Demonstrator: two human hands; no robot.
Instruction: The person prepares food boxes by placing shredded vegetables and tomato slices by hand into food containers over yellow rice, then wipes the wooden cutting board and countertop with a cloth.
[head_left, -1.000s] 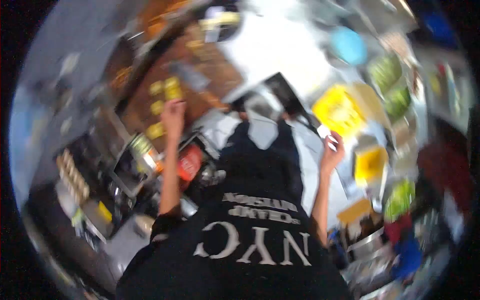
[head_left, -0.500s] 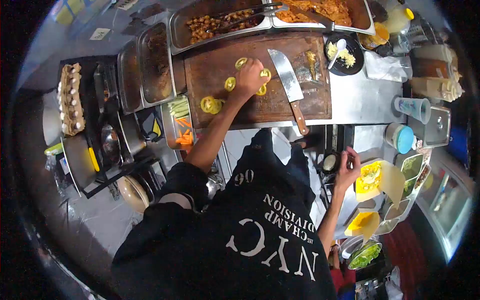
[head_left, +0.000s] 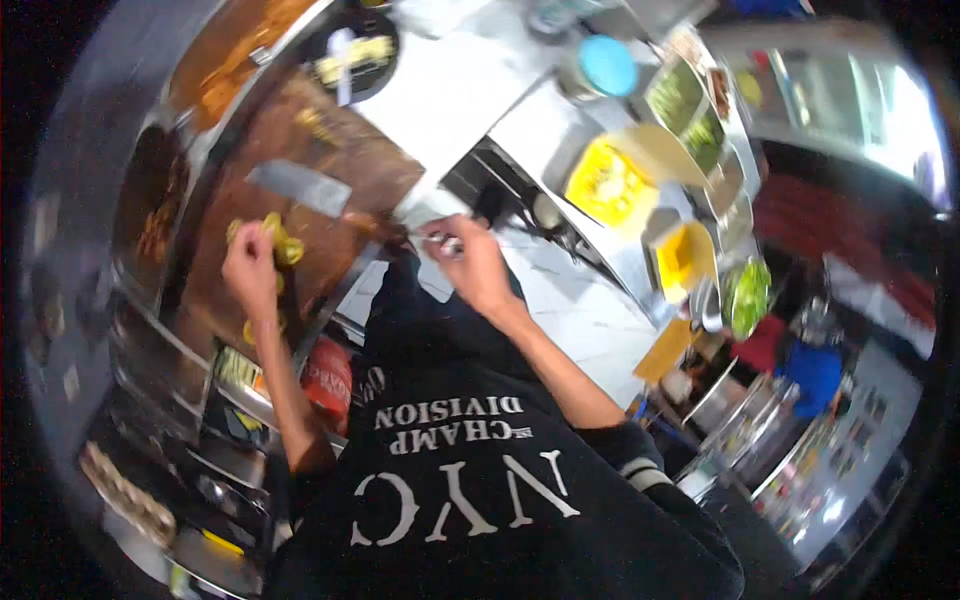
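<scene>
My left hand [head_left: 250,265] is over the brown cutting board [head_left: 325,265], its fingers pinched together at a green tomato slice [head_left: 235,228]. Other green tomato slices [head_left: 287,247] lie against and beside these fingers, blurred by motion. A broad knife [head_left: 300,187] rests on the board beyond the slices, its wooden handle pointing towards my right hand. My right hand [head_left: 470,265] hangs in front of my body, off the board's near right corner. Its fingers are loosely curled and apart, with nothing clearly held in them.
A black bowl [head_left: 372,70] with a white spoon stands past the board. To the right are a jar with a blue lid [head_left: 608,66], paper boxes with yellow food [head_left: 610,185] and trays of greens [head_left: 680,100]. A metal food tray [head_left: 160,215] borders the board's left side.
The view has swung to the right, so the board now appears at the left. My left hand stays among the tomato slices. My right hand has come nearer the board and knife handle.
</scene>
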